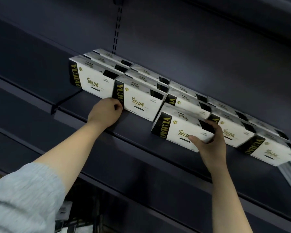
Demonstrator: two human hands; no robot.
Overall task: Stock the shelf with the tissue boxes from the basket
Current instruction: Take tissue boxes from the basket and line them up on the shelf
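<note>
Several white tissue boxes with black ends and gold lettering stand in rows on a dark shelf (84,108). My right hand (208,140) grips one front box (178,130) by its right end, thumb on the face and fingers over the top. That box sits slightly forward of the row. My left hand (106,111) has its fingers curled against the lower left black edge of another front box (139,100); whether it pinches the box or only touches it is unclear. The basket is mostly hidden below.
The shelf's front lip (141,157) runs diagonally below the boxes. A slotted upright (117,27) stands on the back panel. To the left lies another shelf section (23,91). Below the shelf, dim wire parts and packs (77,216) show near my sleeve (23,199).
</note>
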